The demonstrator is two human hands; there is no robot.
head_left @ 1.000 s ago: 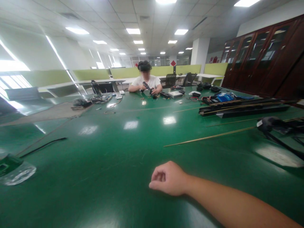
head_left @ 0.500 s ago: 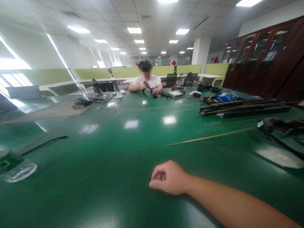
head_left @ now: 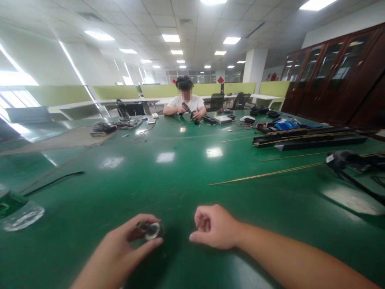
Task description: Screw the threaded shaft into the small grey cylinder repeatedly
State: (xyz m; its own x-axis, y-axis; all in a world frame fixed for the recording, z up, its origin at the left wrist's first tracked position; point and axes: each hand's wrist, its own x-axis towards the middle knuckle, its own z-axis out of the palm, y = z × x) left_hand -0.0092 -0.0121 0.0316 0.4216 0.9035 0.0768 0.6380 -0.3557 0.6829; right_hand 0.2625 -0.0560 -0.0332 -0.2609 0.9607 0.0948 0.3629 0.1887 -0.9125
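Observation:
My left hand (head_left: 129,241) is at the lower left, its thumb and fingers closed around a small dark and silvery round object (head_left: 152,230). What the object is, I cannot make out. To its right, my right hand (head_left: 212,226) rests on the green table (head_left: 168,184), a gap between the two hands. The right hand's fingers are curled, with the thumb apart beneath them, and nothing shows between them. Beyond it lie thin golden rods (head_left: 264,174).
Across the table a person (head_left: 195,103) holds a dark tool. Black bars (head_left: 313,138) with rods and a black strapped item (head_left: 345,158) lie to the right. On the left are a clear bottle (head_left: 24,216) and a black cable (head_left: 57,182).
My left hand has come into view from the lower left with the small round object in it. My right hand has hardly moved.

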